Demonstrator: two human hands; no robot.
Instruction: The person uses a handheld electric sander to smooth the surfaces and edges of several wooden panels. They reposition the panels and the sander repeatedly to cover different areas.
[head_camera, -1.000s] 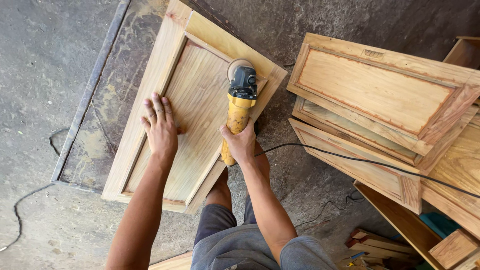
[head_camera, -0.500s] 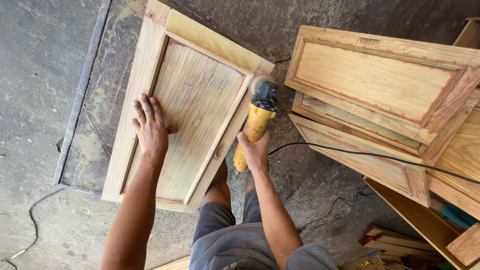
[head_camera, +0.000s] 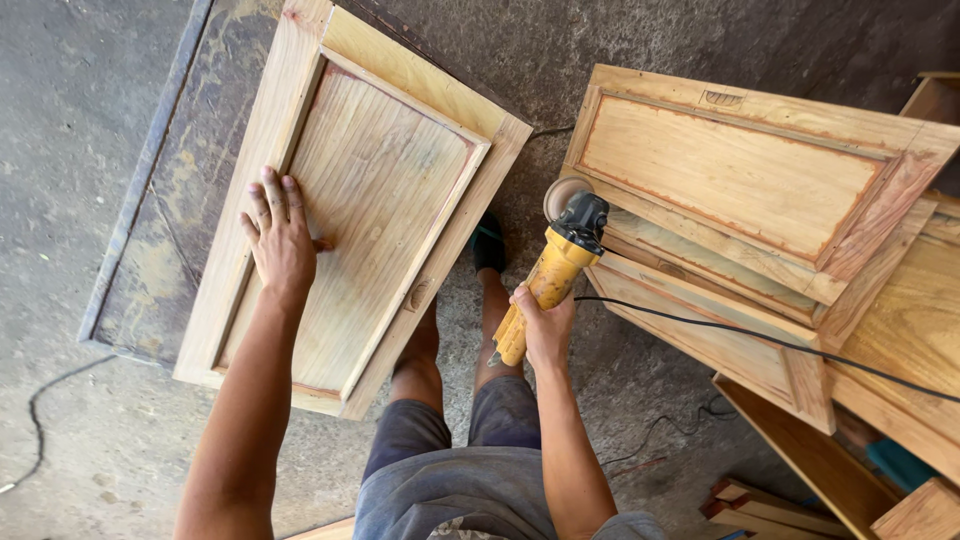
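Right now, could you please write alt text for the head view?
A left hand presses flat on a wooden panel door, while the right hand holds a yellow angle grinder off its edge. More panel doors are stacked at right.

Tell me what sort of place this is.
Probably a woodworking shop: a yellow angle grinder in the right hand, unfinished panelled doors stacked nearby, and a rough concrete floor.

The left hand lies flat on a wooden door panel at centre left. The right hand grips a yellow grinder mid-frame, clear of the panel, beside stacked panels at right.
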